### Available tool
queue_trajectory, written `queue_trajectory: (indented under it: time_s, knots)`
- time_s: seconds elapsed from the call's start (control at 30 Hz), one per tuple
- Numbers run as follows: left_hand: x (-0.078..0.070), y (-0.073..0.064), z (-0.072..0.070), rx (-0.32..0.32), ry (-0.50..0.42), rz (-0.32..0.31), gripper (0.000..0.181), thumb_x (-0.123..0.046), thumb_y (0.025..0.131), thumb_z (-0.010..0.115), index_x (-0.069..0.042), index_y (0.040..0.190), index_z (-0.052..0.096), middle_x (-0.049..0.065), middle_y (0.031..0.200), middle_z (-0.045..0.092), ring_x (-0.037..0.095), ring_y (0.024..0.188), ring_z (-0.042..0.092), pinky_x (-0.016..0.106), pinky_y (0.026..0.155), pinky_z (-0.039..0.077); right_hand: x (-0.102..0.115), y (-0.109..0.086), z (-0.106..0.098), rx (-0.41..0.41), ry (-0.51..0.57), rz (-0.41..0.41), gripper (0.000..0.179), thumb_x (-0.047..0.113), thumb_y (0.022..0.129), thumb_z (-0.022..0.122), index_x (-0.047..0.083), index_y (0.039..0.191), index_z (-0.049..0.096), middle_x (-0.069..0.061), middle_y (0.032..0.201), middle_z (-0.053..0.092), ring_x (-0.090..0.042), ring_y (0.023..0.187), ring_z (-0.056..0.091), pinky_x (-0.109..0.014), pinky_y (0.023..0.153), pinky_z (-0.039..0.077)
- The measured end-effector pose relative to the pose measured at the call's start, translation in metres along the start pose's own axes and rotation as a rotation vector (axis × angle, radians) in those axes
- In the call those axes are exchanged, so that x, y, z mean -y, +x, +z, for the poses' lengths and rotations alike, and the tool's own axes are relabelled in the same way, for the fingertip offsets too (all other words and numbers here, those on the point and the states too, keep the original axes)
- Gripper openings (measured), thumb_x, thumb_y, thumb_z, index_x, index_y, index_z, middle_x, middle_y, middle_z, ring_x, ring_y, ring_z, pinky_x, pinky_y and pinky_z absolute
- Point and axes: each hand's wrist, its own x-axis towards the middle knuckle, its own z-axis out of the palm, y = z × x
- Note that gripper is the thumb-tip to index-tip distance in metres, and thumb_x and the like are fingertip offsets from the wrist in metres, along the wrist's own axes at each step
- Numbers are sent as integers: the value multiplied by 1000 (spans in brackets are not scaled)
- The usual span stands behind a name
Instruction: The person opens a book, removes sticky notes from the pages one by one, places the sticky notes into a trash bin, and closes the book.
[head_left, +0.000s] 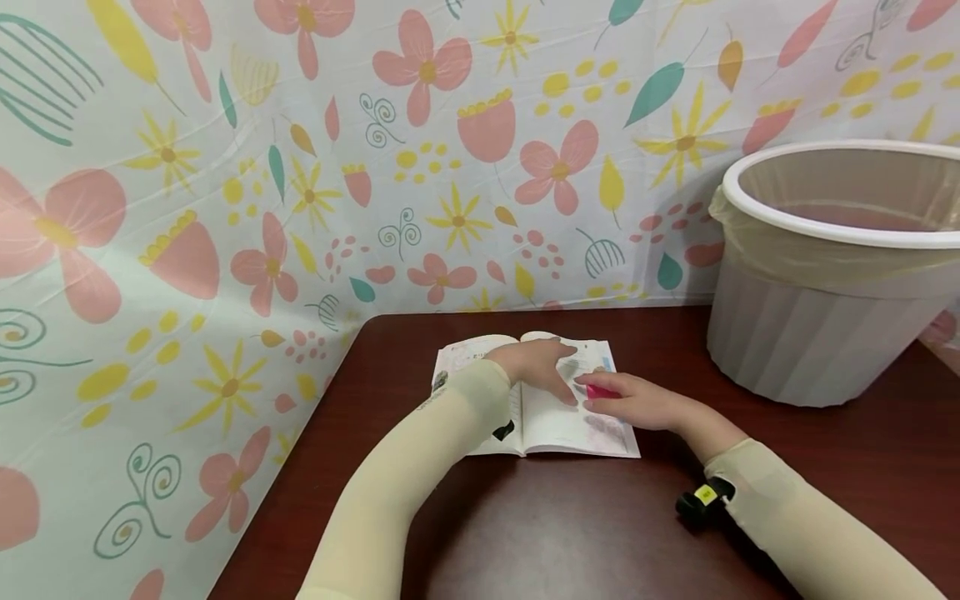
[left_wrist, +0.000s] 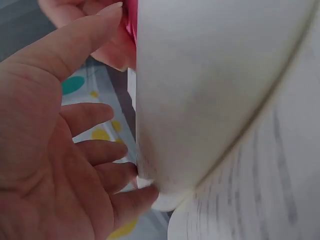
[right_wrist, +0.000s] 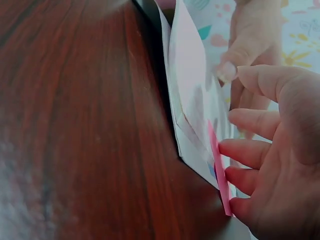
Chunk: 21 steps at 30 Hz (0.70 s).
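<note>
An open book [head_left: 558, 429] lies on the table with its pages spread to both sides. My left hand [head_left: 536, 364] reaches over it with fingers apart; in the left wrist view, the lower fingertips [left_wrist: 145, 197] are right at the edge of a white page [left_wrist: 210, 75]. My right hand [head_left: 637, 402] is over the right page. Its fingertips touch a thin, flat pink piece [right_wrist: 220, 170] lying against the page, and the fingers are fairly straight. Part of the pink piece is hidden by that hand in the head view. Both hands' thumb sides face each other.
A ribbed grey bin [head_left: 795, 333] with a white rim and a liner stands on the right of the dark wooden table [head_left: 570, 525]. Flower-printed cloth [head_left: 480, 192] hangs behind and along the left side. A black wrist device [head_left: 697, 504] sits by the right sleeve.
</note>
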Motion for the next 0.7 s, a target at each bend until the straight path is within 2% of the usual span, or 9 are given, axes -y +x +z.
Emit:
queue_trajectory:
  time_s: [0.17, 0.27, 0.4, 0.5, 0.63, 0.7]
  knots:
    - [-8, 10, 9, 24, 25, -15, 104, -58, 73, 87, -30, 160, 37, -9, 164, 42, 12, 153, 37, 36, 125, 33, -4, 1, -3, -4, -19, -35, 52, 29, 104, 60, -1, 146, 55, -21, 144, 61, -36, 132, 58, -54, 109, 48]
    - [-11, 14, 15, 34, 44, -35, 103, -60, 72, 87, -33, 159, 40, -15, 160, 45, 8, 149, 40, 34, 122, 36, -7, 0, -7, -10, -14, -30, 52, 28, 104, 60, -4, 145, 55, -21, 143, 62, -37, 133, 58, -54, 109, 49]
    - [-16, 17, 19, 41, 110, -45, 100, -64, 72, 84, -34, 158, 41, -16, 160, 45, 7, 148, 41, 32, 120, 38, -11, -2, -15, -20, -10, 21, 54, 31, 103, 60, -3, 145, 55, -22, 144, 61, -41, 136, 55, -60, 111, 45]
    - [-19, 18, 19, 50, 141, -54, 99, -65, 73, 83, -34, 158, 41, -15, 161, 43, 7, 148, 40, 32, 119, 38, -15, -4, -21, -36, -31, 89, 57, 38, 102, 61, 0, 145, 56, -23, 144, 61, -43, 134, 55, -64, 111, 43]
    - [-22, 17, 19, 57, 122, -83, 99, -64, 73, 84, -38, 158, 40, -15, 163, 40, 7, 148, 40, 34, 119, 38, -20, -6, -28, -85, -93, 174, 58, 42, 100, 62, 3, 143, 58, -25, 140, 62, -43, 129, 56, -65, 107, 45]
    - [-22, 16, 19, 62, 111, -94, 99, -64, 73, 83, -40, 158, 38, -15, 165, 36, 7, 149, 38, 35, 119, 38, -23, -8, -31, -111, -125, 189, 57, 41, 100, 63, 3, 141, 60, -26, 138, 63, -43, 126, 57, -65, 105, 46]
